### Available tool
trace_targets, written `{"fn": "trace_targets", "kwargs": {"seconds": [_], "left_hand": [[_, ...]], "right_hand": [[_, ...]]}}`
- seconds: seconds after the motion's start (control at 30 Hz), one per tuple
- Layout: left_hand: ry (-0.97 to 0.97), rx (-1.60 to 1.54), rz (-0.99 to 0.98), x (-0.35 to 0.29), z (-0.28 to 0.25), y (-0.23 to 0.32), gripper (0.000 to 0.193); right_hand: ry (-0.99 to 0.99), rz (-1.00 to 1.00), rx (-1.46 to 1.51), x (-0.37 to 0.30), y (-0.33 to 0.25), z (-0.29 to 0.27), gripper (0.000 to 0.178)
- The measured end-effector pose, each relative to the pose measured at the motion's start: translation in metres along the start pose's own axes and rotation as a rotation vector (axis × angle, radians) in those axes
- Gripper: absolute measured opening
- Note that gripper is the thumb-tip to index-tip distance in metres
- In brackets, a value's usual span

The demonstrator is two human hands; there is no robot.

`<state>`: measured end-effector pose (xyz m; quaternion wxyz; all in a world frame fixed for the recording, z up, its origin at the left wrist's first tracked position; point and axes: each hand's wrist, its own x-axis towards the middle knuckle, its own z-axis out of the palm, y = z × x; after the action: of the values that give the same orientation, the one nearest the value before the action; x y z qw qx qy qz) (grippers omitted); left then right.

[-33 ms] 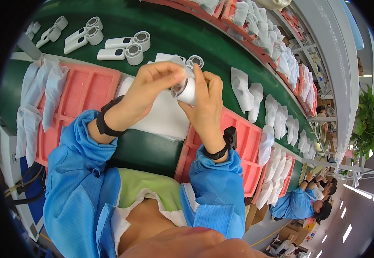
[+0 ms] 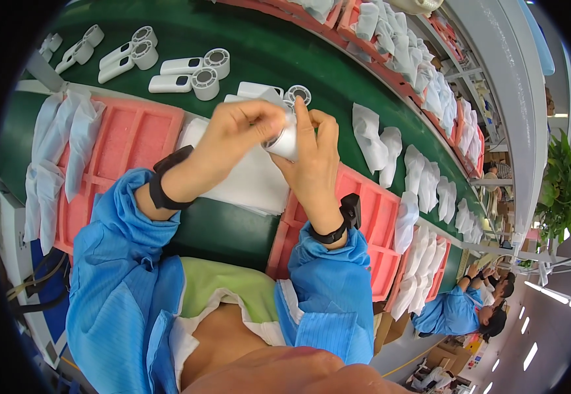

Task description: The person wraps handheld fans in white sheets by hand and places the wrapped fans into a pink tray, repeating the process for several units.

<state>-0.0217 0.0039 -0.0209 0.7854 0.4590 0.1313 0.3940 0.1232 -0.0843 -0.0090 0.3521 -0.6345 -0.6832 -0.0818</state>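
My right hand (image 2: 315, 157) is closed round the round head of a white handheld fan (image 2: 288, 143), its index finger stretched up along the far side. Against the near-left rim of that head, my left hand (image 2: 242, 134) has its fingers pinched together. Motion blurs these fingertips, and they hide part of the fan's face and whatever they hold. Beneath both hands lies a stack of white sheets or flat bags (image 2: 249, 184). Just beyond them, another white fan (image 2: 297, 95) rests on the green belt, partly covered by my hands.
Several more white fans (image 2: 205, 82) lie in pairs on the green belt (image 2: 252, 39). Pink divided trays flank me, one left (image 2: 128, 131) and one right (image 2: 380, 217). Fans in white bags (image 2: 371, 134) lie to the right. Co-workers in blue (image 2: 453, 312) sit farther right.
My left fingers have shifted slightly and cover more of the fan's face, with more blur. My right hand and the fan stay nearly in place.
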Motion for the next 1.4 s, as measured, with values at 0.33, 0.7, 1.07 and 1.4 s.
{"fn": "trace_targets", "kwargs": {"seconds": [0.33,0.7,1.07,1.4], "left_hand": [[-0.107,1.052,0.705,-0.020,0.029,-0.013,0.026],[-0.133,0.709,0.464,0.006,0.001,0.018,0.059],[0.110,0.725,0.594,-0.004,0.015,0.027,0.037],[0.181,0.830,0.634,0.031,0.009,0.024,0.018]], "right_hand": [[-0.003,0.014,-0.090,0.001,0.019,-0.006,0.077],[0.078,0.128,0.683,0.012,-0.006,-0.030,0.058],[-0.089,0.292,0.040,-0.005,-0.004,-0.008,0.045],[-0.277,0.356,0.601,0.001,0.017,-0.067,0.036]]}}
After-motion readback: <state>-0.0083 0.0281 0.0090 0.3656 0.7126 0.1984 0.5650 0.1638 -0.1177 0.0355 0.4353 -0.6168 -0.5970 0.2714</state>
